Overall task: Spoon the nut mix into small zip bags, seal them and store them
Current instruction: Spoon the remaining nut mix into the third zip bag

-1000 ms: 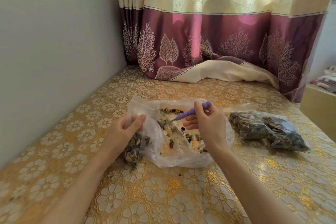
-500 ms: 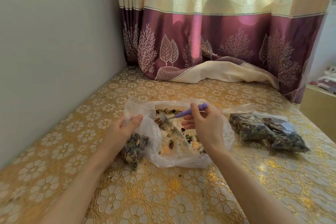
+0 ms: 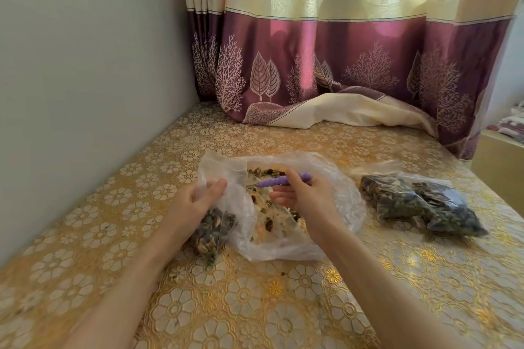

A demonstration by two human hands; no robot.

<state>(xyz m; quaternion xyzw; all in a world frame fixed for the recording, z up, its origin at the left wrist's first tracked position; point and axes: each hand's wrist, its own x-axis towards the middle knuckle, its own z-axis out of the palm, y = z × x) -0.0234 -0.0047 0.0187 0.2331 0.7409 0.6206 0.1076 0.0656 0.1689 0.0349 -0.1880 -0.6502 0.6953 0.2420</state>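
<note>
Left hand (image 3: 195, 201) pinching small clear zip bag (image 3: 215, 228) part-filled with nut mix, right hand (image 3: 306, 195) gripping purple-handled spoon (image 3: 279, 179) over crinkled plastic bag (image 3: 344, 201) of scattered nuts, filled bags (image 3: 419, 202) lying right, gold floral tablecloth (image 3: 241, 306)

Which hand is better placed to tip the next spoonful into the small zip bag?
Right. The right hand already grips the purple-handled spoon, its bowl pointing toward the small zip bag, which the left hand pinches open beside the large nut-mix bag.
</note>
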